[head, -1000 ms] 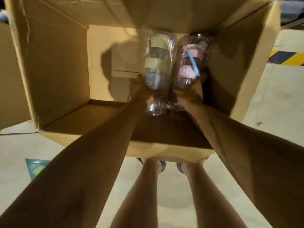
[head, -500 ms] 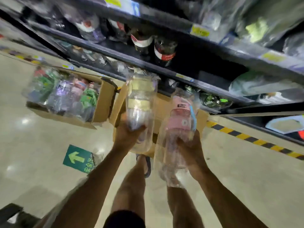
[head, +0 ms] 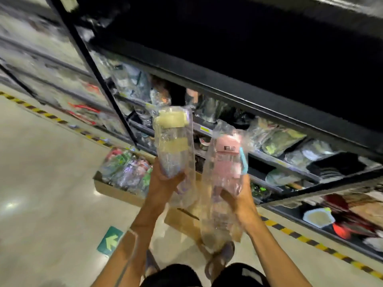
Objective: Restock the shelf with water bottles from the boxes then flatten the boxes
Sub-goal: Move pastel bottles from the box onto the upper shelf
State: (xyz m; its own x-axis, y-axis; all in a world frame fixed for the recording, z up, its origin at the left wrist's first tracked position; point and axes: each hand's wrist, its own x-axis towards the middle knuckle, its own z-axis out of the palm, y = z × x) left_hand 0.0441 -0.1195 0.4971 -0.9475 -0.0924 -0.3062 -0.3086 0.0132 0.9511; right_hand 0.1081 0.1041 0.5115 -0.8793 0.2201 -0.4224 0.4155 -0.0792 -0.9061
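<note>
My left hand (head: 164, 183) grips the base of a clear water bottle with a pale yellow lid (head: 173, 141), wrapped in plastic and held upright. My right hand (head: 238, 195) grips a second wrapped bottle with a pink lid and a blue strap (head: 224, 166). Both bottles are raised in front of the dark shelf unit (head: 238, 96), whose middle shelves hold wrapped goods. Below my hands stands the cardboard box (head: 186, 220) the bottles came from. A second open box (head: 116, 189) on the floor to the left holds several wrapped bottles.
A yellow and black striped line (head: 310, 243) runs along the foot of the shelving. A green arrow sticker (head: 109, 241) lies on the pale floor at the lower left. My feet in sandals (head: 219, 259) stand beside the box.
Both hands lifted the two bottles out of the box and up toward the shelves. My view has swung upward and the shelves look closer.
</note>
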